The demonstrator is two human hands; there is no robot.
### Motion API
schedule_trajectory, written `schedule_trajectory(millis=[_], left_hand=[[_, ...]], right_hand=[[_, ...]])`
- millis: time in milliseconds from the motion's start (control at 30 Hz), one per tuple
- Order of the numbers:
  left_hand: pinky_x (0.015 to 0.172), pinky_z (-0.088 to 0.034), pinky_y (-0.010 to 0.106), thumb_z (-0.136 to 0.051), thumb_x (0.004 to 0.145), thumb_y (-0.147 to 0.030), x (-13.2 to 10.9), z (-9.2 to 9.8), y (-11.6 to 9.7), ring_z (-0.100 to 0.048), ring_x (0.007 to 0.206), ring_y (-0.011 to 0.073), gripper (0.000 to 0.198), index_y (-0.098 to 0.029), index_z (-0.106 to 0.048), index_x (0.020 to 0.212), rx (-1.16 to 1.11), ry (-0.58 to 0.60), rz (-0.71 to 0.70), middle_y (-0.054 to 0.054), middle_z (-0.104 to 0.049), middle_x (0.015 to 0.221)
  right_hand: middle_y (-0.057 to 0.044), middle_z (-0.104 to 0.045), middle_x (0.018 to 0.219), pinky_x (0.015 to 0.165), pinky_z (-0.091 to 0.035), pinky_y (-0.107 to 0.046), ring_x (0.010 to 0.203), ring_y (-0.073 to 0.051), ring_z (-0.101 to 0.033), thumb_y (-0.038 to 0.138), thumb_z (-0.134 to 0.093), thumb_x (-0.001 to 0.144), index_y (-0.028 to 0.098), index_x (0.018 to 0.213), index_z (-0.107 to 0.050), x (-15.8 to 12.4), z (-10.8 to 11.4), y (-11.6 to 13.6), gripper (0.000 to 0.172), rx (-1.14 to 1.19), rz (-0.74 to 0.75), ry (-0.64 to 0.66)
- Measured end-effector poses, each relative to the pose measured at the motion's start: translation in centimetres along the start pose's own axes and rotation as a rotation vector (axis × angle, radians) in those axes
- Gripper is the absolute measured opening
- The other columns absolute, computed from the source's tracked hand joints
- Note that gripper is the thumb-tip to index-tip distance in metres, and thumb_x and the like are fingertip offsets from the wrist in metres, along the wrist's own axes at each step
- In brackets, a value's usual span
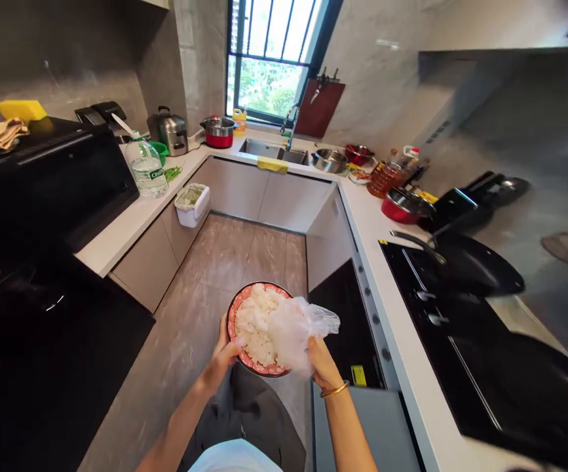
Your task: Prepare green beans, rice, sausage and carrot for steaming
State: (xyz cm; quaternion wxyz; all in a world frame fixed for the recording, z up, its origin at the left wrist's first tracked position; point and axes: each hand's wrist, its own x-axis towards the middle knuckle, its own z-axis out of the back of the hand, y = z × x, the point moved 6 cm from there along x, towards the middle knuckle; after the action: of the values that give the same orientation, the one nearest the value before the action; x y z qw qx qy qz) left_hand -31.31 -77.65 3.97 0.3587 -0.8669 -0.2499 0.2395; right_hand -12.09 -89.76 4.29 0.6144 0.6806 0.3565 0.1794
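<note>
Above the tiled floor point(225, 262), between the two tables, a red-rimmed bowl point(237, 308) of white rice point(257, 321) is held tilted toward the camera. Left hand point(221, 359) is closed on the bowl's near-left rim. Right hand point(321, 364), gold bangle point(334, 390) at the wrist, is clamped on crumpled clear plastic film point(296, 328) lying over the bowl's right side. On the right table point(377, 223): black wok point(465, 265) on a hob. Left table: water bottle point(149, 169). Sink point(274, 151) under the window.

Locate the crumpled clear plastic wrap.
Head view, lower centre: crumpled clear plastic wrap in the right hand, over the right edge of the red-rimmed bowl of white rice held by the left hand.
</note>
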Motion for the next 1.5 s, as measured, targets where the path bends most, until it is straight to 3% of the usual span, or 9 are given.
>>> schedule_trajectory(millis=[100,233,467,667,900,1033,1233,1333,1500], left_hand=[[0.103,-0.043,0.040,-0.061,0.073,-0.024,8.3,-0.7,-2.5,-0.049,0.127,0.0279,0.075,-0.025,-0.032,0.143,-0.067,-0.136,-0.050,0.008,-0.054,0.137],[0.100,-0.046,0.039,-0.064,0.070,-0.023,18.3,-0.1,-6.7,-0.052,0.123,0.0277,0.072,-0.024,-0.041,0.138,-0.122,-0.265,-0.144,0.007,-0.058,0.132],[0.098,-0.048,0.037,-0.068,0.066,-0.024,37.1,3.4,-13.4,-0.056,0.120,0.0267,0.071,-0.024,-0.048,0.134,-0.214,-0.337,-0.169,0.006,-0.061,0.130],[0.097,-0.048,0.037,-0.069,0.065,-0.025,53.5,4.6,-21.5,-0.058,0.118,0.0267,0.066,-0.022,-0.054,0.129,-0.168,-0.382,-0.141,0.006,-0.064,0.125],[0.102,-0.045,0.038,-0.066,0.066,-0.022,70.2,3.7,-28.8,-0.054,0.123,0.0268,0.067,-0.025,-0.052,0.131,-0.176,-0.345,-0.149,0.004,-0.063,0.126],[0.104,-0.044,0.036,-0.067,0.067,-0.023,80.0,3.6,-31.0,-0.052,0.125,0.0263,0.068,-0.026,-0.051,0.133,-0.197,-0.370,-0.156,0.004,-0.062,0.128],[0.099,-0.048,0.037,-0.067,0.069,-0.027,93.9,2.8,-35.4,-0.053,0.123,0.0264,0.071,-0.030,-0.045,0.136,-0.204,-0.475,-0.243,0.004,-0.060,0.131],[0.097,-0.049,0.037,-0.067,0.069,-0.026,99.9,2.6,-38.8,-0.052,0.124,0.0263,0.072,-0.033,-0.043,0.136,-0.190,-0.538,-0.283,0.004,-0.059,0.133],[0.094,-0.052,0.042,-0.064,0.072,-0.022,110.7,3.1,-47.3,-0.051,0.125,0.0286,0.067,-0.031,-0.042,0.135,-0.118,-0.527,-0.349,0.005,-0.052,0.139]], right_hand=[[-0.010,-0.072,0.108,0.094,-0.050,-0.041,0.106,-0.028,-0.064,0.068,-0.075,0.056,0.023,0.104,-0.068,11.0,-0.5,5.3,0.067,0.127,0.084,-0.117],[-0.005,-0.062,0.129,0.103,-0.044,-0.045,0.123,-0.026,-0.054,0.067,-0.064,0.070,0.028,0.116,-0.064,24.2,-4.8,11.0,0.060,0.360,0.002,0.075],[-0.004,-0.066,0.123,0.107,-0.039,-0.054,0.126,-0.026,-0.052,0.059,-0.048,0.083,0.030,0.109,-0.066,45.0,-9.5,12.4,0.043,0.639,-0.223,0.184],[-0.004,-0.067,0.119,0.107,-0.043,-0.040,0.123,-0.018,-0.055,0.043,-0.049,0.084,0.024,0.102,-0.066,60.4,-13.3,15.5,0.032,0.746,-0.315,0.101],[-0.002,-0.072,0.105,0.074,-0.057,-0.027,0.093,-0.011,-0.069,0.022,-0.027,0.093,0.027,0.095,-0.066,77.4,-8.2,17.8,0.039,0.448,-0.294,-0.233],[-0.003,-0.067,0.064,0.042,-0.051,-0.025,0.049,-0.014,-0.060,0.023,-0.054,0.077,0.022,0.093,-0.068,88.6,-3.2,17.1,0.021,0.484,-0.323,-0.097],[-0.005,-0.071,0.072,0.045,-0.051,-0.031,0.055,-0.019,-0.063,0.031,-0.071,0.060,0.020,0.079,-0.070,105.5,3.5,22.6,0.022,0.187,-0.231,-0.265],[-0.003,-0.072,0.078,0.044,-0.048,-0.026,0.057,-0.017,-0.064,0.028,-0.076,0.054,0.022,0.079,-0.070,113.2,2.1,26.9,0.026,0.117,-0.210,-0.312],[-0.001,-0.073,0.098,0.067,-0.056,-0.023,0.082,-0.016,-0.067,0.023,-0.085,0.048,0.023,0.092,-0.071,124.7,-7.3,30.9,0.047,0.127,-0.139,-0.111]])
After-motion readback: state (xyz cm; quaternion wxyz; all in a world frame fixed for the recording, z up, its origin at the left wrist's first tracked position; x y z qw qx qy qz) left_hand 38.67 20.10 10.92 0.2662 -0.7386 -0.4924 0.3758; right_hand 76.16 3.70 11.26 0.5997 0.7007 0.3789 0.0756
